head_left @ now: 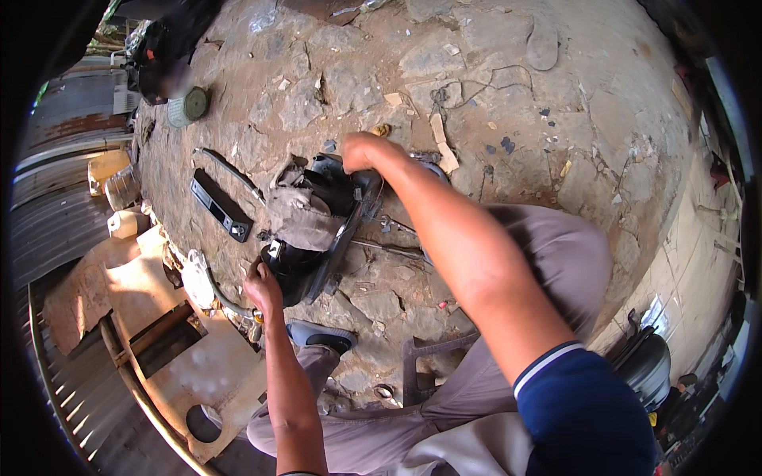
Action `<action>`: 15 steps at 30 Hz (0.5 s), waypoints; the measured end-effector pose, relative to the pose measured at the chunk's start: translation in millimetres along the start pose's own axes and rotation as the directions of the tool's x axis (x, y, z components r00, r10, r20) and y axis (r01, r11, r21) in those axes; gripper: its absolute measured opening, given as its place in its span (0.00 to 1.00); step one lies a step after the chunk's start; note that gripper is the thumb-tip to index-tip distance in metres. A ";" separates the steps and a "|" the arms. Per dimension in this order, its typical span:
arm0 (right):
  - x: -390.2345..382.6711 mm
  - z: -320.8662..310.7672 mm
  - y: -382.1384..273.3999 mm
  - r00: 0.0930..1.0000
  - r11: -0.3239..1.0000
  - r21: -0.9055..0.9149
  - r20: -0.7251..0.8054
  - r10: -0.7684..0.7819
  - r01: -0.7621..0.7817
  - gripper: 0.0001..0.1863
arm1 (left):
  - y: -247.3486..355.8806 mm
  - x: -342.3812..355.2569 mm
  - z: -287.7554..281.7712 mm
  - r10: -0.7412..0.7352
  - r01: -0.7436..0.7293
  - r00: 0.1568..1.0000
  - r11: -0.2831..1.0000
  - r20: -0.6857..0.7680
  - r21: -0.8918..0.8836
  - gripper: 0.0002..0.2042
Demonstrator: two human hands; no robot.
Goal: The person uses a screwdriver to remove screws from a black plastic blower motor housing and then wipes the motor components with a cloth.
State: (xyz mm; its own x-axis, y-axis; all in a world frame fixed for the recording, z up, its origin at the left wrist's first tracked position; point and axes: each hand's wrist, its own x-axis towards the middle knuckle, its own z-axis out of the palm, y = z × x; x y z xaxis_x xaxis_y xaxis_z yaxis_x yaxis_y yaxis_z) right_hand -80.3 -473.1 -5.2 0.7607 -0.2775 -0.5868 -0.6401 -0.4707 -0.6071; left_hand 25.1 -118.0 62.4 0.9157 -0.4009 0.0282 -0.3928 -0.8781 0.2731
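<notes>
A black plastic housing [329,189] with rounded ends lies on the ground ahead of my feet. Draped across its middle is a grey cloth [298,216]. My right hand [365,152] is closed at the housing's far end, its fingertips partly hidden by the hand itself. At the near left end, my left hand [262,287] has its fingers drawn together against the rounded black edge. A long screwdriver-like tool [389,249] lies just right of the housing.
Left of the housing lie a slim black panel [220,205] and a dark hose-like strip [230,170]. A green ribbed container [188,107] stands at the far left. Wooden boards [210,373] fill the near left. Rubble and wire [484,85] are scattered on the rocky ground.
</notes>
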 end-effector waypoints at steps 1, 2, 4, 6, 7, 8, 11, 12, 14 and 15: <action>11.0 -8.9 -2.0 0.996 0.994 -0.097 0.080 -0.050 0.058 0.14 | 1.1 -0.1 0.4 -0.030 0.030 0.999 1.000 0.014 -0.002 0.16; 7.0 -22.6 -9.7 0.976 0.979 -0.201 0.217 0.027 0.018 0.14 | 2.6 -1.8 -0.1 -0.073 0.073 0.997 0.997 0.018 0.000 0.16; -7.2 -49.9 -7.6 0.947 0.879 -0.462 0.319 0.036 0.122 0.11 | 7.6 -2.4 -0.6 -0.120 0.120 0.993 0.992 0.014 -0.027 0.16; -1.3 -50.6 6.8 0.947 0.780 -0.601 0.320 0.034 0.175 0.11 | 18.7 -3.6 -4.3 -0.164 0.166 0.986 0.984 0.034 -0.059 0.16; -2.6 -48.7 9.7 0.946 0.862 -0.496 0.317 0.063 0.108 0.11 | 20.0 -5.0 -7.1 -0.191 0.194 0.981 0.978 0.038 -0.075 0.16; -4.6 -46.3 12.6 0.943 0.924 -0.381 0.318 0.095 0.035 0.12 | 7.0 -3.7 -1.7 -0.165 0.166 0.986 0.982 0.026 -0.085 0.15; -9.3 -25.7 23.2 0.946 0.993 -0.107 0.314 0.081 -0.050 0.11 | 6.8 -4.6 0.7 -0.135 0.132 0.991 0.987 -0.019 -0.092 0.17; -12.6 -13.2 25.9 0.950 0.997 -0.037 0.301 0.079 -0.071 0.11 | 5.2 -4.1 1.9 -0.112 0.110 0.994 0.990 -0.021 -0.083 0.17; -17.6 10.6 22.9 0.969 0.996 0.011 0.232 0.079 -0.084 0.14 | 3.2 -4.7 1.6 -0.137 0.136 0.991 0.988 -0.003 -0.070 0.17; -12.9 27.6 34.1 0.998 0.997 -0.056 0.024 -0.055 0.056 0.17 | 6.9 -2.3 1.4 -0.139 0.139 0.990 0.988 0.006 -0.069 0.16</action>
State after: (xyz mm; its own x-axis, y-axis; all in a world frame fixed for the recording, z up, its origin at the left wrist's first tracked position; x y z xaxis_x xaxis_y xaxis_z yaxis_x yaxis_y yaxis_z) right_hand -115.0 -462.5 -33.1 0.7917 -0.2316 -0.5653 -0.5898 -0.5312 -0.6082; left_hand 20.2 -123.5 62.9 0.9608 -0.2768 -0.0156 -0.2552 -0.9051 0.3401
